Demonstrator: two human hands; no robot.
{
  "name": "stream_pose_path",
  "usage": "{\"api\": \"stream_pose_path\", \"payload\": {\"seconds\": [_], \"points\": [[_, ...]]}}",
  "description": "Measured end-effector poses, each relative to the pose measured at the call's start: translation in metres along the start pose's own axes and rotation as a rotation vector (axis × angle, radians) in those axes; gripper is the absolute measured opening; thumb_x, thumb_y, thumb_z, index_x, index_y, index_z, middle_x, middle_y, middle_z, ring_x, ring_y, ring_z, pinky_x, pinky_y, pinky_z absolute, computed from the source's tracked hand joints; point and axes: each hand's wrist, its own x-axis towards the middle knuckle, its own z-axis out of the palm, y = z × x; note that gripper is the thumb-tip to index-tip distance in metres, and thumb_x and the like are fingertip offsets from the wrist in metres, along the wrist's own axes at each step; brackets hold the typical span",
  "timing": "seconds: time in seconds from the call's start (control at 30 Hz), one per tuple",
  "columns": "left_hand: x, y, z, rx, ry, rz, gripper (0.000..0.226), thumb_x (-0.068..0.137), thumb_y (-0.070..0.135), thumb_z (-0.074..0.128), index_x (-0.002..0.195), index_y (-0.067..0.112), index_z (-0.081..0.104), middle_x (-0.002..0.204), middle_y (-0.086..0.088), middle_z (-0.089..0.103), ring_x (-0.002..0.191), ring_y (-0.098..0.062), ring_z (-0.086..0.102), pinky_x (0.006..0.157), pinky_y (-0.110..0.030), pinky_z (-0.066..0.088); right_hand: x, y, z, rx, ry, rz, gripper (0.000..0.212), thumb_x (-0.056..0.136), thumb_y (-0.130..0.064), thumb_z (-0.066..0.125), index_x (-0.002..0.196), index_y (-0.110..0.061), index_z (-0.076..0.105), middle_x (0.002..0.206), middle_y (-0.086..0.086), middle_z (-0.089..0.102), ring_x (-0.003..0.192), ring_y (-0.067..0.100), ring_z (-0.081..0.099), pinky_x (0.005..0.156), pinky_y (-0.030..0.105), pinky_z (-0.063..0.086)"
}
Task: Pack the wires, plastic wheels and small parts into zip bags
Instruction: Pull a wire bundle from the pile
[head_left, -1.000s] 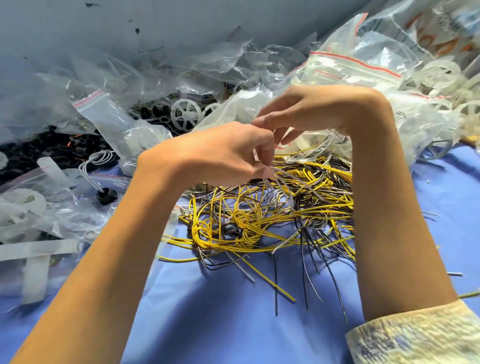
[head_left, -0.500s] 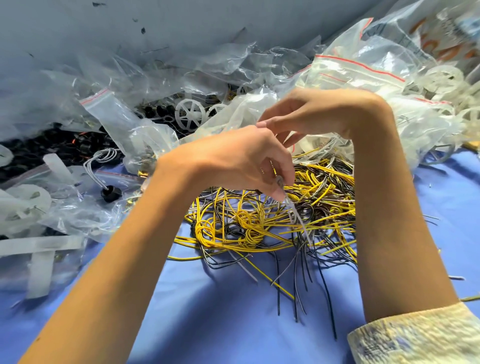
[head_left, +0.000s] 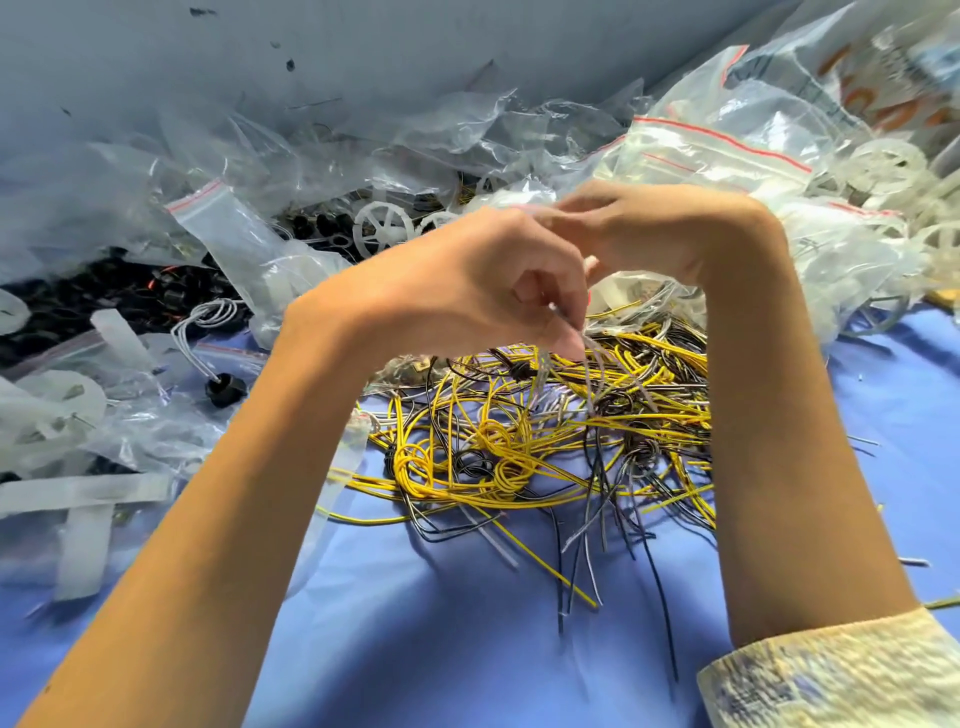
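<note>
Your left hand (head_left: 467, 291) sits pretty much dead centre. Its fingers are curled in, and thumb and fingertips pinch a few pale strands (head_left: 543, 371) that hang, kinda blurred, down into the wire pile (head_left: 519, 462). That tangle of yellow, black and grey wires lies on the blue cloth (head_left: 467, 649) just below centre, between your forearms.

Your right hand (head_left: 654, 234) is tucked just behind the left one with its fingers bent toward it. The tips are hidden, so I can't tell if it's gripping anything.

A red-striped zip bag (head_left: 717, 150) lies upper right, just past that hand. A white plastic wheel (head_left: 382, 228) peeks out above your left hand among the clear bags, and the small black parts (head_left: 104, 296) are heaped at mid left.
</note>
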Motion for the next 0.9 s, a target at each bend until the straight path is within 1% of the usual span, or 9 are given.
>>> {"api": "stream_pose_path", "payload": {"seconds": [0.17,0.27,0.33,0.43,0.53,0.63,0.67,0.77,0.9], "points": [[0.0,0.003,0.0,0.065,0.072,0.005,0.014,0.076,0.033,0.075,0.082,0.022,0.067,0.073,0.006,0.054,0.064,-0.006,0.046,0.065,-0.028,0.041,-0.002,0.0,-0.004,0.099,-0.079,-0.081,0.066,0.071,-0.07,0.028,0.081,-0.022,0.072,0.078,-0.004,0.072,0.073,0.011,0.067,0.073,0.026,0.053],[-0.001,0.003,-0.002,0.113,0.092,-0.006,0.02,0.076,0.038,0.073,0.083,0.021,0.066,0.072,0.003,0.053,0.065,-0.012,0.045,0.066,-0.034,0.04,-0.004,0.003,-0.007,0.111,-0.094,-0.13,0.078,0.06,-0.079,0.035,0.096,-0.019,0.07,0.09,0.0,0.072,0.086,0.013,0.067,0.078,0.026,0.054],[-0.001,0.002,-0.007,0.128,0.121,-0.016,0.018,0.073,0.045,0.071,0.077,0.03,0.063,0.07,0.003,0.058,0.061,-0.009,0.047,0.063,-0.033,0.041,-0.006,0.004,-0.008,0.077,-0.088,-0.157,0.088,0.055,-0.083,0.049,0.106,-0.014,0.068,0.099,0.011,0.069,0.095,0.017,0.065,0.086,0.03,0.054],[-0.003,-0.003,-0.014,0.15,0.268,0.015,0.015,0.074,0.044,0.072,0.077,0.031,0.066,0.066,0.002,0.062,0.06,-0.006,0.055,0.059,-0.032,0.042,-0.008,0.002,-0.01,0.017,-0.106,-0.168,0.073,0.066,-0.061,0.073,0.105,0.001,0.063,0.09,0.021,0.056,0.087,0.018,0.053,0.081,0.034,0.043],[-0.003,-0.007,-0.018,0.13,0.376,0.028,0.028,0.077,0.032,0.062,0.088,0.008,0.071,0.071,-0.006,0.065,0.065,-0.025,0.061,0.062,-0.041,0.05,-0.008,-0.001,-0.01,0.014,-0.059,-0.175,0.032,0.076,-0.037,0.068,0.093,-0.01,0.068,0.088,0.01,0.056,0.084,0.013,0.049,0.075,0.025,0.037],[-0.004,-0.009,-0.016,0.108,0.37,0.012,0.025,0.079,0.031,0.067,0.09,0.009,0.071,0.065,0.009,0.061,0.056,-0.005,0.055,0.059,-0.029,0.048,-0.007,0.002,-0.011,-0.012,-0.004,-0.162,0.044,0.074,-0.035,0.068,0.104,-0.004,0.069,0.109,0.024,0.061,0.095,0.016,0.053,0.085,0.027,0.039],[-0.003,-0.01,-0.016,0.098,0.365,0.009,0.018,0.081,0.026,0.07,0.09,0.011,0.071,0.067,0.009,0.063,0.058,-0.005,0.057,0.06,-0.028,0.05,-0.006,0.003,-0.011,-0.01,0.0,-0.155,0.049,0.073,-0.035,0.069,0.107,0.0,0.068,0.106,0.025,0.06,0.093,0.017,0.052,0.084,0.028,0.04],[-0.003,-0.008,-0.015,0.082,0.376,0.012,0.01,0.083,0.013,0.072,0.093,0.012,0.071,0.079,-0.004,0.069,0.073,-0.021,0.069,0.071,-0.043,0.056,-0.007,0.002,-0.011,0.05,-0.007,-0.133,0.052,0.073,-0.036,0.073,0.109,0.001,0.067,0.098,0.014,0.063,0.087,0.012,0.057,0.08,0.021,0.05],[-0.003,-0.005,-0.014,0.123,0.427,0.038,0.015,0.084,0.017,0.069,0.096,0.01,0.069,0.083,-0.004,0.067,0.078,-0.022,0.068,0.074,-0.043,0.056,-0.01,0.002,-0.007,0.136,-0.03,-0.145,0.046,0.084,-0.037,0.063,0.114,-0.003,0.062,0.105,0.008,0.071,0.1,0.02,0.067,0.088,0.031,0.054]]}}
